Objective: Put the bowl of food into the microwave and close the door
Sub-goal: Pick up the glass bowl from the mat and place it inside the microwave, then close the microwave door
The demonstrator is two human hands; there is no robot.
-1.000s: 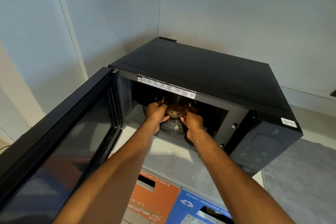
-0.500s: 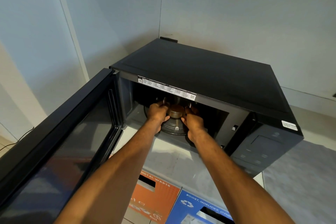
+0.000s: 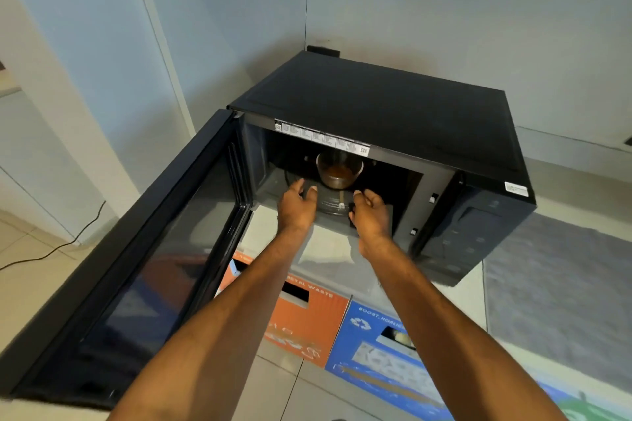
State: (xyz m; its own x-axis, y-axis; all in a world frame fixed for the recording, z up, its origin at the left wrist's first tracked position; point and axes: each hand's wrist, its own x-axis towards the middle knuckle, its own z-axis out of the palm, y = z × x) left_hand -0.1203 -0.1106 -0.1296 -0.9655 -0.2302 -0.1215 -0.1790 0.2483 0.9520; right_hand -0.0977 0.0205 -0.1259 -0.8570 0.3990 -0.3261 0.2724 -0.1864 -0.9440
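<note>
Left hand (image 3: pixel 297 204), right hand (image 3: pixel 371 215): both grips spread, empty, at cavity mouth. Bowl (image 3: pixel 339 170) at their 12 o'clock, apart from fingers, seated on round glass turntable (image 3: pixel 328 207) inside microwave (image 3: pixel 393 133). Bowl smooth, shiny, round; orange-brown food inside. Placement looks done. Door (image 3: pixel 147 249), glossy dark glass, wide open at 9 o'clock; closing remains.

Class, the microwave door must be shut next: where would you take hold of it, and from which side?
Probably the door's free outer edge, nearest the camera, with the left hand coming from its outer face. It swings wide open on left-side hinges; no handle shows.
</note>
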